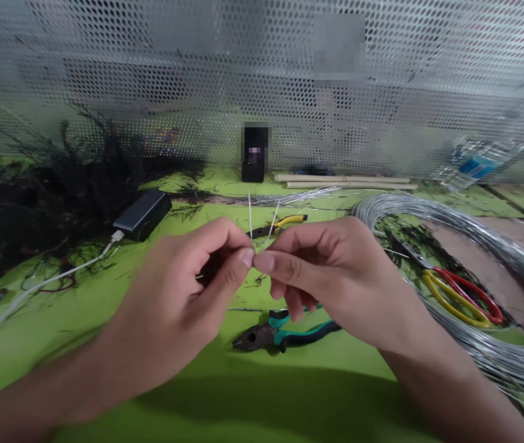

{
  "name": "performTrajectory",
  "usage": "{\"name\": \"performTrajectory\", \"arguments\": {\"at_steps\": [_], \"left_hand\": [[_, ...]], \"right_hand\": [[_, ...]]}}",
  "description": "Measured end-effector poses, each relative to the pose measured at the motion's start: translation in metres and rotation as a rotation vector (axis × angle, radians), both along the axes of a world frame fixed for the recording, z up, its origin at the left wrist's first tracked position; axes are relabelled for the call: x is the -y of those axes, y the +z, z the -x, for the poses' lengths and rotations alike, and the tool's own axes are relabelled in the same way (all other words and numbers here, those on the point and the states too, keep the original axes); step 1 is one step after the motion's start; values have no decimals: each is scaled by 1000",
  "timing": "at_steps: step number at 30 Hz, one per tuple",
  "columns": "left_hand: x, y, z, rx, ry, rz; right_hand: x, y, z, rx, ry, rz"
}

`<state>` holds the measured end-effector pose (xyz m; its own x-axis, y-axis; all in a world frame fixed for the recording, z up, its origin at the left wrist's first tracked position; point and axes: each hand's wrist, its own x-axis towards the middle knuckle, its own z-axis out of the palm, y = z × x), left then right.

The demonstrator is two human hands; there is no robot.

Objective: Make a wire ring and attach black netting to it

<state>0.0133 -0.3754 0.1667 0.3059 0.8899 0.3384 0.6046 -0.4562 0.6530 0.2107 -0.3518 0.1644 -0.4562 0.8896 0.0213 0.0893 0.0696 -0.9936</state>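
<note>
Grip: left hand (183, 289) and right hand (335, 271) each closed to a fine thumb-and-index pinch, fingertips meeting or nearly so. Held at that point: thin wire (250, 215), just beyond the teal-handled pliers (276, 338) and apparently raised off the green bench (252, 394). Two pale lengths stand up from the pinch, one near vertical, one leaning right. One bent piece or two separate ones: cannot tell; the joint is hidden by the thumbs.

Handling (judged): very light; stiff enough to stand unsupported, yet bendable by finger force. Narrow and smooth, so likely to roll or slip in a loose pinch. Unlikely to break; could kink; free ends may prick. Best hold: close to the meeting point, both sides, ends clear.

Outward, relative to the teal-handled pliers: yellow-handled pliers (292, 220) beyond, past the fingertips; silvery wire bundle (303, 195) farther beyond; dark box (141, 214) with white cable beyond and left; large wire coil (465, 218) to the right, red-and-yellow scissors (460, 294) lying within its ring.
</note>
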Motion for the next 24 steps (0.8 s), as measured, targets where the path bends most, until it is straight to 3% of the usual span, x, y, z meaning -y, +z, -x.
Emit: {"name": "performTrajectory", "arguments": {"at_steps": [1, 3, 7, 10, 18, 21, 24], "left_hand": [[-1, 0, 0, 6, 0, 13], [-2, 1, 0, 27, -2, 52], [-2, 3, 0, 89, -7, 143], [-3, 4, 1, 108, -12, 175], [-3, 4, 2, 49, -25, 156], [-1, 4, 1, 24, -13, 89], [1, 3, -1, -3, -19, 39]], "right_hand": [[-1, -1, 0, 26, -6, -58], [0, -3, -1, 122, -82, -335], [2, -6, -8, 336, -240, -1155], [0, -6, -14, 421, -186, -1435], [-6, -14, -13, 517, -160, -1434], [-1, -10, -12, 506, -122, -1261], [2, -3, -11, 428, -38, -959]]}}
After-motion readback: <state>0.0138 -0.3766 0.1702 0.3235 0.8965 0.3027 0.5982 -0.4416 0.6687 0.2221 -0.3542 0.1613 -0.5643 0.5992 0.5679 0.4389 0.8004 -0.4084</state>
